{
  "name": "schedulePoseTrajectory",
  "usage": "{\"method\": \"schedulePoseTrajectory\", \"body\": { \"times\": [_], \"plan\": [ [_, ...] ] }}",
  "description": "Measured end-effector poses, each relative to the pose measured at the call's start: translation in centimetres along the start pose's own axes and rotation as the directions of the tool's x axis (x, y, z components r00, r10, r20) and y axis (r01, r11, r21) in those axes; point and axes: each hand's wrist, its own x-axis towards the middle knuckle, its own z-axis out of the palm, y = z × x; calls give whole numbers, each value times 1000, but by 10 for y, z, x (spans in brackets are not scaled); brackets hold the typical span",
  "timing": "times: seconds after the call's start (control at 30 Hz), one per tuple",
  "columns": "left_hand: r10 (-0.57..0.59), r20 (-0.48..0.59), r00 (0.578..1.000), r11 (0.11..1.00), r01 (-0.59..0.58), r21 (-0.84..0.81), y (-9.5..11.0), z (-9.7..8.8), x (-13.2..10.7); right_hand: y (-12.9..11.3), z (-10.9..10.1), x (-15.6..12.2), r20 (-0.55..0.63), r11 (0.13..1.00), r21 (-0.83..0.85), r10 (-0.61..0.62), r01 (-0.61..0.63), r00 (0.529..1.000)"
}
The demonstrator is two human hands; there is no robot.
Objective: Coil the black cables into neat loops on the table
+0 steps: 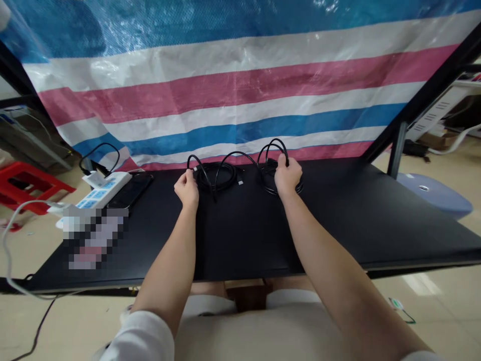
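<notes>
A black cable (240, 152) runs in an arc between my two hands above the black table. My left hand (187, 188) pinches one stretch of it, which bends up over the fingers and droops to the right. Loops of the same cable are gathered in my right hand (287, 174), closed around them. Beneath that hand lies more coiled black cable (265, 186), partly hidden by it. Another black cable coil (221, 188) rests on the table near my left hand. A small light-coloured piece (241, 183) shows beside that coil, too small to name.
A white power strip (99, 193) with plugs and a dark phone (131, 190) lie at the table's left. Striped plastic sheeting (233, 95) hangs behind the black table (244, 235). A red stool (30, 185) stands left, a bluish-purple stool (436, 195) right.
</notes>
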Motion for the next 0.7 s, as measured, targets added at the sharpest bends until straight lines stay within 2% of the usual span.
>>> {"method": "schedulePoseTrajectory", "body": {
  "times": [0.1,0.23,0.37,0.53,0.63,0.7],
  "plan": [
    [-65,19,998,990,67,-121,7,4,-3,-4,3,-10,-8,993,115,-9,10,1000],
    [-102,76,992,977,114,-179,20,5,-9,-1,-5,-15,17,967,254,-43,38,999],
    [-96,60,994,976,106,-190,31,4,-14,2,-13,-6,10,913,407,25,-27,1000],
    [-95,-32,995,973,86,-215,36,7,-16,5,-14,3,102,819,564,54,-102,993],
    [-111,-22,994,977,105,-184,36,10,-17,5,-13,3,189,803,578,47,-149,981],
    [-123,-5,992,980,120,-161,36,12,-18,4,-13,1,246,821,546,35,-169,969]
  ]
}}
